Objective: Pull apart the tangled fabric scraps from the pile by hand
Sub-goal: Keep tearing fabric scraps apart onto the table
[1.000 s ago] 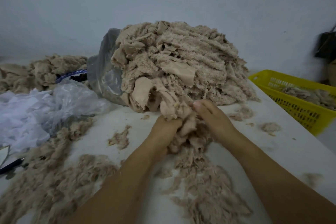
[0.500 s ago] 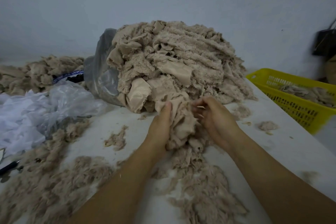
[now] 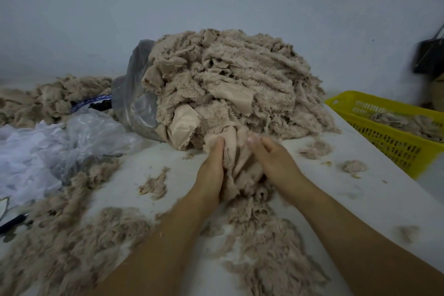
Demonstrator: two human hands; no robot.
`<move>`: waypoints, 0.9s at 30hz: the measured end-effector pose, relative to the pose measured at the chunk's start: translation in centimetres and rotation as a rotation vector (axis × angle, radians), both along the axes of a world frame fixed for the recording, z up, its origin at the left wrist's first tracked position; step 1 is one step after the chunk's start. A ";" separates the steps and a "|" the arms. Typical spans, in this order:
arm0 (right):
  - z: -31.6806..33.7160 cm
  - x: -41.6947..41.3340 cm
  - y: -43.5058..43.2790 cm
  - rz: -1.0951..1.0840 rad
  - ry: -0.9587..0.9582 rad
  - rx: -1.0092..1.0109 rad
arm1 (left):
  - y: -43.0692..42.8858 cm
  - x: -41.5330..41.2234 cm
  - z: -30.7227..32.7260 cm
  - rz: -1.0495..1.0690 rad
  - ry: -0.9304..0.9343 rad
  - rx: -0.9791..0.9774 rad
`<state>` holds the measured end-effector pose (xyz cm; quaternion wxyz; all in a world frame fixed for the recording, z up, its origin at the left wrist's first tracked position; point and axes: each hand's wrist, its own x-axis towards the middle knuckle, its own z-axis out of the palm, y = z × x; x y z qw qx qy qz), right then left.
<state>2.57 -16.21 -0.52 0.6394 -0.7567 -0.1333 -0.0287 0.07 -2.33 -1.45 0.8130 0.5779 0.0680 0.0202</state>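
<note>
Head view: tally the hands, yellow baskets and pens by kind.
Hands: 2, left hand and right hand, both gripping the fabric scrap
Yellow basket: 1
Pen: 1
Total: 4

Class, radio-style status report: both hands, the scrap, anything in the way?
Left grip and right grip clutch one beige scrap. Scrap against the pile, front edge. Loose fluff below; nothing blocking.

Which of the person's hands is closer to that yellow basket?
Right. The right hand grips the fabric scrap on the side toward the yellow basket; the left hand grips its far side, farther away.
</note>
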 end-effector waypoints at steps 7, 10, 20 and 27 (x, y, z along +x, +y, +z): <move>0.4 1.3 -1.6 -0.117 0.200 0.408 | 1.3 0.9 0.9 0.057 0.032 -0.464; 0.7 1.3 -1.9 -0.136 0.158 0.398 | 2.5 1.0 0.7 -0.056 0.024 -0.523; -0.5 -0.1 0.0 0.124 0.017 -0.166 | 1.2 -0.3 1.3 -0.172 0.028 -0.351; -0.5 -0.1 -0.6 0.133 -0.019 -0.209 | 3.1 1.5 1.2 0.180 -0.075 -0.446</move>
